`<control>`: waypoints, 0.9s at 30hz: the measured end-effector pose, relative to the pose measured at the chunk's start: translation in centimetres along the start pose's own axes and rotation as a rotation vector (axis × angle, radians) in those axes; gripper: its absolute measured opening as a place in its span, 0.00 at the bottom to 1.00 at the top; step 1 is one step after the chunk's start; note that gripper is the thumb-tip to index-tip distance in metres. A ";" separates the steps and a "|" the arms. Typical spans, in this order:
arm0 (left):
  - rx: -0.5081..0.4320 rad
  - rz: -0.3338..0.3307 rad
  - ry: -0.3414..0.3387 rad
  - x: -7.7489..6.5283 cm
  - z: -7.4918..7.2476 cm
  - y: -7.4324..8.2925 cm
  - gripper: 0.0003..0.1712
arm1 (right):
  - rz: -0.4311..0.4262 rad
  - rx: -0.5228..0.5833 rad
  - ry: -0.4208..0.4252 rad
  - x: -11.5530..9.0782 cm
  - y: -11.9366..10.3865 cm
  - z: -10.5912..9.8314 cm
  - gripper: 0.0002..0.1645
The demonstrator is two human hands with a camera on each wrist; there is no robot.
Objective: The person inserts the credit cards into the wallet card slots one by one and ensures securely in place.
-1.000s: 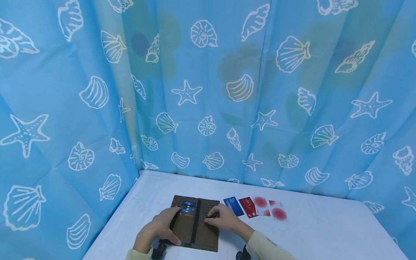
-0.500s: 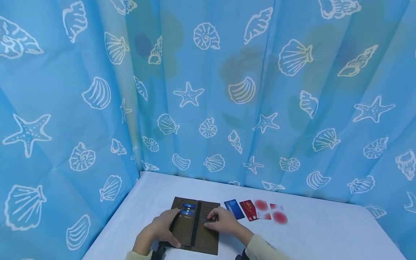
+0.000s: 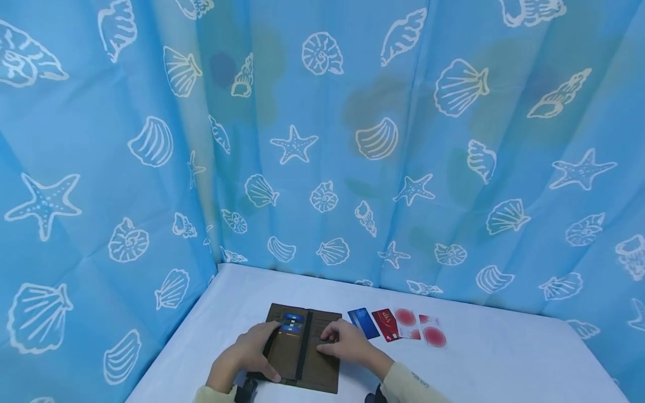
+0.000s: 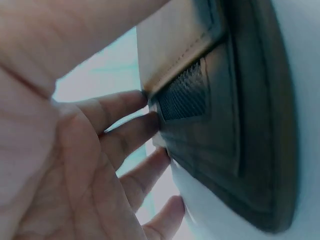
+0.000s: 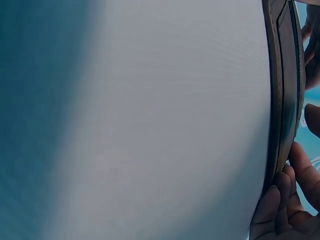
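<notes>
A brown long wallet (image 3: pixel 287 358) lies unfolded on the table, a dark band down its middle. Blue cards (image 3: pixel 291 323) show in slots at the upper part of its left panel. My left hand (image 3: pixel 250 350) rests over the left edge, index fingertip by those slots and thumb low on the panel. In the left wrist view, fairly straight fingers (image 4: pixel 132 137) touch the wallet's edge beside a mesh window. My right hand (image 3: pixel 347 342) is bent over the right panel, thumb and index fingertip at its slots; I cannot tell if they pinch a card.
Just right of the wallet lie a blue card (image 3: pixel 364 323), a red VIP card (image 3: pixel 386 324) and two clear cards with red circles, one (image 3: pixel 406 323) overlapping the red card and the other (image 3: pixel 432 330) farthest right. A blue shell-patterned curtain (image 3: pixel 322 168) surrounds the white table (image 3: pixel 504 358).
The dark bit at my right fingertips, seen earlier, no longer shows clearly at the slot. My left hand stays in place; the head view has shifted slightly.
</notes>
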State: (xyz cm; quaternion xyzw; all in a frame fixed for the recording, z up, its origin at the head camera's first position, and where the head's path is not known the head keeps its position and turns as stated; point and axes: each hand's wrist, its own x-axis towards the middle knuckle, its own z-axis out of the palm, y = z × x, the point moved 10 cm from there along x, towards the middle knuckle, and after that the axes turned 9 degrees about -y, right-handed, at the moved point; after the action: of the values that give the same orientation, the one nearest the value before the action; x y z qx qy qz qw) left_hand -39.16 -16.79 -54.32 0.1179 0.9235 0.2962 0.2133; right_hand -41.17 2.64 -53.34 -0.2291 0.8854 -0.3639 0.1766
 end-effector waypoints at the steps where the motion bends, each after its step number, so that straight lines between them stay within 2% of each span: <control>1: 0.007 -0.003 -0.001 0.0 -0.1 0.2 0.66 | 0.003 -0.007 0.005 0.0 0.1 -0.2 0.11; 10: 0.026 -0.039 -0.006 -0.2 -0.5 0.5 0.62 | 0.024 0.035 -0.014 0.2 0.3 -0.1 0.13; 18: 0.017 -0.014 -0.003 -0.1 -0.3 0.3 0.64 | 0.001 0.052 -0.040 -0.2 -0.2 0.0 0.15; 23: 0.007 0.018 0.006 0.0 0.0 0.2 0.66 | -0.018 0.112 -0.064 -0.3 0.2 -0.2 0.17; 27: 0.008 0.012 0.003 0.1 -0.1 0.1 0.66 | -0.043 0.148 -0.062 -0.5 0.6 -0.8 0.18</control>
State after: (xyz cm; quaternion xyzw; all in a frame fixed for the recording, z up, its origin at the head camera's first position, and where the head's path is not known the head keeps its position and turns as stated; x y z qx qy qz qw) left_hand -39.29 -16.68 -54.23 0.1238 0.9243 0.2940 0.2096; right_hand -41.33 3.71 -53.12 -0.2456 0.8451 -0.4245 0.2127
